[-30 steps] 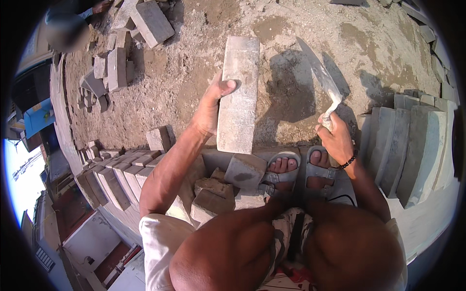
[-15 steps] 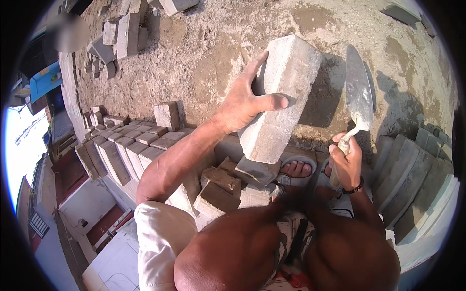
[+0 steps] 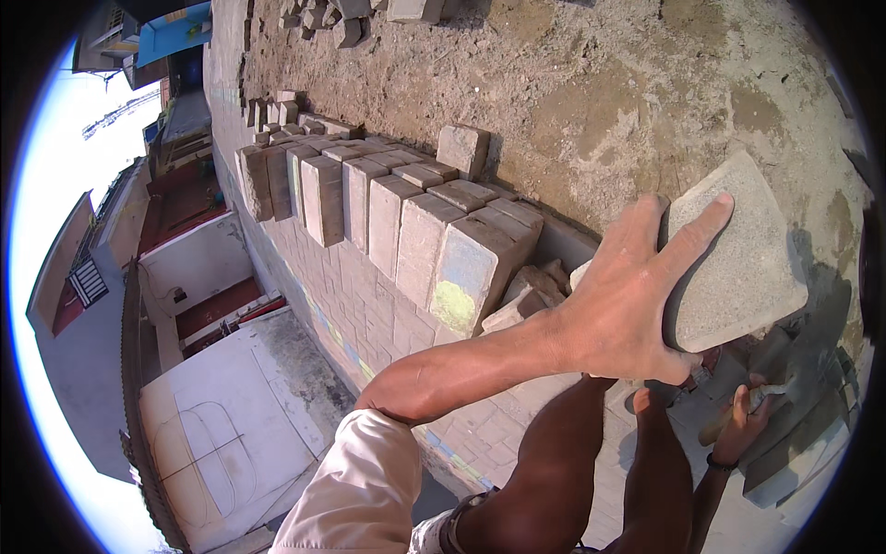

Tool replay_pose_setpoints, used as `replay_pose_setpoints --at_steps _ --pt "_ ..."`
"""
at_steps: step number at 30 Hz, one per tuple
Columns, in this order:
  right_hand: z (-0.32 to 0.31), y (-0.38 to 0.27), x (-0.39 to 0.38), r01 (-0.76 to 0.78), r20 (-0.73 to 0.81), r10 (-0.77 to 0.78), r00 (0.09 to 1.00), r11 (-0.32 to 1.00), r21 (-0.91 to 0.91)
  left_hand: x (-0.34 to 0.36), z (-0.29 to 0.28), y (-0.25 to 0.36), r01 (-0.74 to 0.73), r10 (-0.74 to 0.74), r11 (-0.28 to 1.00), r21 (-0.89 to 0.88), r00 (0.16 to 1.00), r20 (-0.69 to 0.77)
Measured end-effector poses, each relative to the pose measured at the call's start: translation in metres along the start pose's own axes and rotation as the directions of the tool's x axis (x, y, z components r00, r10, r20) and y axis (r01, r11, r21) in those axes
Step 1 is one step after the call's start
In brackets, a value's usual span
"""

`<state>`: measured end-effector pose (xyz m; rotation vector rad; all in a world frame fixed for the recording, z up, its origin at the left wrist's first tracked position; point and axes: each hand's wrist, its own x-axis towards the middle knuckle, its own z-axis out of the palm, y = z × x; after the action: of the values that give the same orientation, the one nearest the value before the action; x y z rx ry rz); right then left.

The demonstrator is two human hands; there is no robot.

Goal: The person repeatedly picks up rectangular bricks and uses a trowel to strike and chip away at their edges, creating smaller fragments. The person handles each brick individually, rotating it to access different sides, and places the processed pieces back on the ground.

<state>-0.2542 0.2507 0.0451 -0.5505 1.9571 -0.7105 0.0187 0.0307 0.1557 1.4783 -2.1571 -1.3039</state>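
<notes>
Block (image 3: 738,263) at new angle in left hand (image 3: 628,291)

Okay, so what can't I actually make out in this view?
All in the head view:
Grey block in the left hand: far side, turned away.
Broken pieces: partly behind the left forearm.
Loose blocks: cut by the upper edge.
Trowel in the right hand: blade outline unclear amid shadow.

Left hand (image 3: 632,295) splayed (wide), right hand (image 3: 744,423) curled
</notes>
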Motion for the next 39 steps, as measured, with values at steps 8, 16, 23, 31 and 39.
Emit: replay_pose_setpoints --at_steps 8,16,23,31,39 --pt "-0.07 -0.01 -0.092 -0.104 0.045 0.109 0.993 0.99 -0.094 -0.131 -0.117 -0.032 0.343 -0.345 0.9 0.268 0.938 -0.042" --pt "-0.107 -0.072 -0.126 -0.141 0.208 0.184 0.961 0.968 -0.207 -0.214 -0.252 -0.21 0.626 -0.517 0.628 0.463 0.78 -0.353" --pt "-0.103 -0.134 -0.14 -0.244 0.098 0.282 0.955 0.926 -0.287 -0.248 -0.244 -0.3 0.816 -0.652 0.46 0.349 0.578 -0.491" --pt "-0.163 -0.13 -0.229 -0.491 0.024 0.519 0.854 0.821 -0.29 -0.358 -0.143 -0.171 0.756 -0.756 0.651 -0.061 0.654 0.037" --pt "-0.234 -0.115 -0.333 -0.728 0.034 0.75 0.661 0.652 -0.214 -0.543 -0.06 0.04 0.987 -0.725 0.104 -0.127 0.162 0.669"
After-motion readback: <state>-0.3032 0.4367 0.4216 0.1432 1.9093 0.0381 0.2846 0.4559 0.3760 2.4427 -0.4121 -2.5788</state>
